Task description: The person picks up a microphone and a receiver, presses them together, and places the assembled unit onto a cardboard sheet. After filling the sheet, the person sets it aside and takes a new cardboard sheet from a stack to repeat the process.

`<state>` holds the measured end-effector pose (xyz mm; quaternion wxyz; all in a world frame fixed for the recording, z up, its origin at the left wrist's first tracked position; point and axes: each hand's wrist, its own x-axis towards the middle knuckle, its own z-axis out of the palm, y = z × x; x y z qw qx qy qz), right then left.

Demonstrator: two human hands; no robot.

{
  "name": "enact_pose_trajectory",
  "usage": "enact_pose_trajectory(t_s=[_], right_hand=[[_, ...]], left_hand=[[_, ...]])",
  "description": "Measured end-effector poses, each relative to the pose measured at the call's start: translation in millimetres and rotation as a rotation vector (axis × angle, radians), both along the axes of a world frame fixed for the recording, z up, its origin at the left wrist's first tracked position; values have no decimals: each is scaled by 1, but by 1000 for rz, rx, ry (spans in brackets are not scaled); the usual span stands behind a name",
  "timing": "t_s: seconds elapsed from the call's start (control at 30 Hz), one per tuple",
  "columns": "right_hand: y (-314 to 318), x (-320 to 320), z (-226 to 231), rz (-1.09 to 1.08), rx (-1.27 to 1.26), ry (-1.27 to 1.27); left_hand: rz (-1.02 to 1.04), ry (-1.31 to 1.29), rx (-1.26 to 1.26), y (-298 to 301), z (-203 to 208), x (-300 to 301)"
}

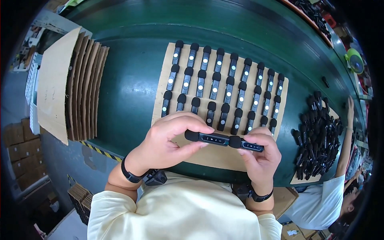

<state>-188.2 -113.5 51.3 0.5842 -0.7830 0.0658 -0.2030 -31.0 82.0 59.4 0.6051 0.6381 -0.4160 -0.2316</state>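
Note:
My left hand (166, 134) pinches a small black clip-on microphone (214, 138) with a round foam tip, between thumb and forefinger. A second clip-on microphone (253, 147) is pinched the same way in my right hand (262, 155). Both lie almost level, end to end, the right one's foam tip against or very near the left one's body. Just beyond my hands, a cardboard sheet (216, 158) carries three rows of similar microphones (229, 91), foam tips pointing away from me, most with a pale round spot. My hands partly cover the nearest row.
Several cardboard sheets (56, 88) stand stacked on edge at the left of the green work surface (128, 80). To the right is a heap of black microphones (318, 140) on cardboard. Beside it a co-worker's arm (345, 148) reaches forward. A small green fan (354, 61) stands far right.

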Motion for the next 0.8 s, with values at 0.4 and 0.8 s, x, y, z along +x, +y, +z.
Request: enact_pose_trajectory(t_s=[0.4,0.8], right_hand=[[3,0,-2,2,-13,32],[13,2,-4,-117,244,-176]], left_hand=[[0,-79,-48,0,-7,2],[20,-238,5,-9,-2,0]])
